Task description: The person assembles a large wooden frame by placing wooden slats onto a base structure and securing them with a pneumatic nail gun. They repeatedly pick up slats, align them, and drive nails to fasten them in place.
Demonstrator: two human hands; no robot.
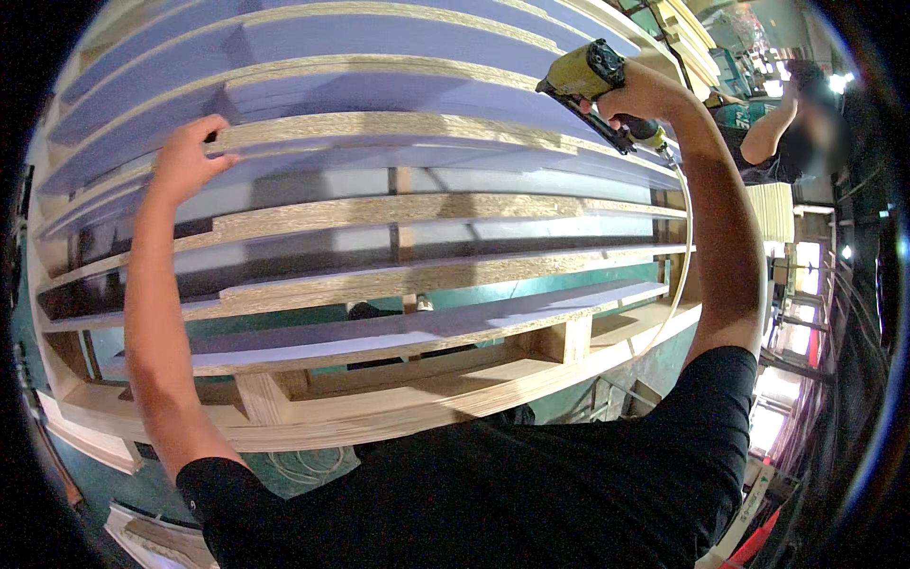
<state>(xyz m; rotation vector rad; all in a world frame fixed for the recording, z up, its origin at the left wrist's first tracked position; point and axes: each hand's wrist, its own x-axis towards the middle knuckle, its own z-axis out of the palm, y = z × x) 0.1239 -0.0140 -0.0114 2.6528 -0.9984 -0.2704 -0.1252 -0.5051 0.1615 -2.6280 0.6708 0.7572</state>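
Note:
A large wooden frame (332, 417) lies before me, crossed by several long chipboard strips (379, 216) with pale violet panels (360, 324) between them. My left hand (190, 156) is over the frame's left side. Its thumb and fingers are apart around the left end of one strip; whether they touch it cannot be made out. At the upper right, my right hand (637, 93) grips a yellow and black nail gun (585, 76), held tilted above the strips. A pale air hose (689, 223) hangs from the tool and runs down past my right forearm.
Another person (758, 128) is at the far right, beside stacked pale boards (773, 213). Below the frame shows a green floor (512, 289). Wooden pieces (156, 539) lie at the lower left. Short wooden blocks (576, 339) stand inside the near rail.

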